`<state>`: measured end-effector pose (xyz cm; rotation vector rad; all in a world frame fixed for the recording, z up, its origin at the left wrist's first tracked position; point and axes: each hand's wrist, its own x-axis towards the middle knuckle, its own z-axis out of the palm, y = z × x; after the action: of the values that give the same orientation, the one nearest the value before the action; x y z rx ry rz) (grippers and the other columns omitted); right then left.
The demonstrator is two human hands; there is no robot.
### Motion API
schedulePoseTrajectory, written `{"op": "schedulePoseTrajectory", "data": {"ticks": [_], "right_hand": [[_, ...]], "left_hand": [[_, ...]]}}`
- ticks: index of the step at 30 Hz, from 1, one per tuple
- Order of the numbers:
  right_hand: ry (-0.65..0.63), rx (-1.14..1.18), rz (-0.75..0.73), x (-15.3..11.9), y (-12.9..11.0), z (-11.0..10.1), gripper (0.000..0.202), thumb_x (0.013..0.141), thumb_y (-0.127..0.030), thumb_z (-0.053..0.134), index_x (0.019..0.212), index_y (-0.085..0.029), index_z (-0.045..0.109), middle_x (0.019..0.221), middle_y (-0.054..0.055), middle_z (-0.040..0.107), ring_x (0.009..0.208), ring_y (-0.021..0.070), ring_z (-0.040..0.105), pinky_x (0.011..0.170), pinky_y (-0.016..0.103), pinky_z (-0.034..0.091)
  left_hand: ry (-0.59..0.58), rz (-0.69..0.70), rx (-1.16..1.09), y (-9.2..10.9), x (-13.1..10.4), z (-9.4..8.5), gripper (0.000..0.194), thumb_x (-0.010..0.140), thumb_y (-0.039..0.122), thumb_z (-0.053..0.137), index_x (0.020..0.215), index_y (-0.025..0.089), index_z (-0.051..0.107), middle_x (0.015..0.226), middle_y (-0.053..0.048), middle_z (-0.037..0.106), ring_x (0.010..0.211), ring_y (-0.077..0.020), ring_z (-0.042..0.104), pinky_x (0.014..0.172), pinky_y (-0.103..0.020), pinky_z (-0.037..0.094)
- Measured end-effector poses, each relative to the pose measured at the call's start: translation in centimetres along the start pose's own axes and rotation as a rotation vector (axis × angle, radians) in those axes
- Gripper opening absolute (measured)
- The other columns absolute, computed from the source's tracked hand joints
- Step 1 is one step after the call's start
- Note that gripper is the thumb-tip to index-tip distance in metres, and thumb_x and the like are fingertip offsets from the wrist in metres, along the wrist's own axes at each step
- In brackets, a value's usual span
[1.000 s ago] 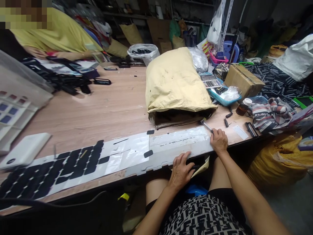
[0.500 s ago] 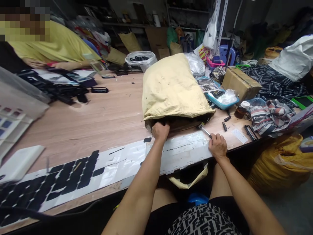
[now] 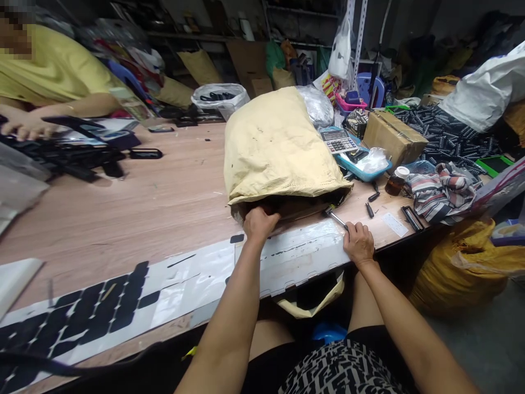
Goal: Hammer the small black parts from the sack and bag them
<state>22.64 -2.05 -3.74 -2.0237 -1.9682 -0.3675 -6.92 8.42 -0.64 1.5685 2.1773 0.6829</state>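
A large pale yellow sack [image 3: 279, 145] lies on the wooden table [image 3: 180, 175] with its dark mouth facing me. My left hand [image 3: 259, 223] is at the left part of that mouth, its fingers curled; whatever they hold is hidden. My right hand [image 3: 359, 241] is closed on the handle of a metal tool [image 3: 337, 219], whose head touches the sack's lower right corner. White sheeting [image 3: 303, 251] lies along the table edge below both hands.
Black pads [image 3: 102, 306] lie on sheeting at the left. A calculator [image 3: 338, 141], blue tray [image 3: 365, 171], cardboard box [image 3: 394, 139], brown bottle [image 3: 397, 181] and striped cloth [image 3: 441, 191] stand right of the sack. Across the table, a person in yellow [image 3: 53, 71] has hands near black parts.
The view has shifted, so the scene sits further left. My left hand has moved slightly at the sack's mouth. The other person's hand now reaches over the black parts.
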Motion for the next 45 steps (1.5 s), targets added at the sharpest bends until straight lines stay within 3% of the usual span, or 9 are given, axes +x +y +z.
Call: {"op": "schedulePoseTrajectory", "data": {"ticks": [5, 9, 13, 19, 27, 31, 38, 45], "right_hand": [[0.006, -0.005, -0.004, 0.0, 0.1, 0.1, 0.030, 0.092, -0.027, 0.053, 0.120, -0.022, 0.062, 0.099, 0.008, 0.058, 0.091, 0.0238, 0.044, 0.074, 0.033, 0.030], [0.009, -0.007, -0.008, 0.0, 0.2, 0.2, 0.031, 0.093, -0.027, 0.052, 0.122, -0.022, 0.062, 0.099, 0.008, 0.058, 0.091, 0.0239, 0.044, 0.073, 0.034, 0.030], [-0.004, -0.001, 0.002, 0.0, 0.1, 0.2, 0.030, 0.093, -0.027, 0.052, 0.121, -0.022, 0.063, 0.099, 0.008, 0.058, 0.091, 0.0236, 0.044, 0.074, 0.033, 0.030], [-0.060, 0.064, 0.007, 0.4, 0.4, -0.7, 0.030, 0.094, -0.025, 0.052, 0.121, -0.022, 0.066, 0.100, 0.008, 0.062, 0.092, 0.0226, 0.051, 0.076, 0.032, 0.037], [-0.142, 0.666, 0.035, -3.7, -0.9, -5.4, 0.031, 0.095, -0.029, 0.050, 0.118, -0.023, 0.070, 0.110, 0.005, 0.073, 0.102, 0.0198, 0.067, 0.091, 0.031, 0.052], [-0.167, 0.766, 0.054, -5.6, -2.0, -7.0, 0.031, 0.096, -0.032, 0.050, 0.117, -0.024, 0.071, 0.113, 0.005, 0.074, 0.106, 0.0207, 0.068, 0.094, 0.033, 0.053], [-0.206, 0.797, 0.045, -6.2, -2.1, -6.1, 0.031, 0.095, -0.032, 0.050, 0.114, -0.021, 0.071, 0.112, 0.008, 0.074, 0.105, 0.0225, 0.069, 0.096, 0.037, 0.054], [-0.200, 0.804, 0.003, -6.2, -3.2, -6.6, 0.031, 0.095, -0.031, 0.051, 0.116, -0.022, 0.071, 0.110, 0.007, 0.074, 0.103, 0.0214, 0.069, 0.094, 0.035, 0.055]], "left_hand": [[-0.226, 0.366, -0.115, -0.2, -6.8, 2.1, 0.023, 0.072, 0.028, 0.070, 0.094, 0.023, 0.072, 0.093, -0.002, 0.069, 0.081, -0.0196, 0.063, 0.073, -0.030, 0.048], [-0.260, 0.458, -0.181, -0.8, -9.1, 4.5, 0.021, 0.078, 0.026, 0.068, 0.098, 0.023, 0.073, 0.094, -0.003, 0.067, 0.087, -0.0203, 0.061, 0.079, -0.032, 0.047], [-0.178, 0.525, -0.183, -1.7, -9.3, 5.5, 0.021, 0.084, 0.031, 0.067, 0.102, 0.024, 0.073, 0.094, -0.004, 0.067, 0.095, -0.0234, 0.059, 0.088, -0.036, 0.046], [-0.202, 0.532, -0.212, -2.0, -9.1, 5.5, 0.021, 0.083, 0.031, 0.069, 0.102, 0.025, 0.074, 0.095, -0.003, 0.067, 0.097, -0.0230, 0.059, 0.089, -0.036, 0.045], [-0.226, 0.482, -0.309, -1.9, -8.8, 5.5, 0.020, 0.077, 0.026, 0.074, 0.097, 0.024, 0.076, 0.091, -0.002, 0.066, 0.094, -0.0213, 0.060, 0.086, -0.034, 0.047], [-0.236, 0.448, -0.338, -1.7, -8.8, 5.6, 0.018, 0.076, 0.026, 0.075, 0.094, 0.024, 0.077, 0.087, -0.002, 0.066, 0.092, -0.0208, 0.060, 0.085, -0.034, 0.046], [-0.232, 0.431, -0.351, -1.6, -8.7, 5.7, 0.020, 0.073, 0.024, 0.078, 0.093, 0.025, 0.077, 0.089, -0.001, 0.068, 0.092, -0.0208, 0.059, 0.087, -0.034, 0.046], [-0.240, 0.437, -0.311, -1.1, -8.7, 5.2, 0.015, 0.074, 0.025, 0.077, 0.089, 0.026, 0.077, 0.087, -0.001, 0.067, 0.090, -0.0209, 0.058, 0.085, -0.034, 0.045]]}}
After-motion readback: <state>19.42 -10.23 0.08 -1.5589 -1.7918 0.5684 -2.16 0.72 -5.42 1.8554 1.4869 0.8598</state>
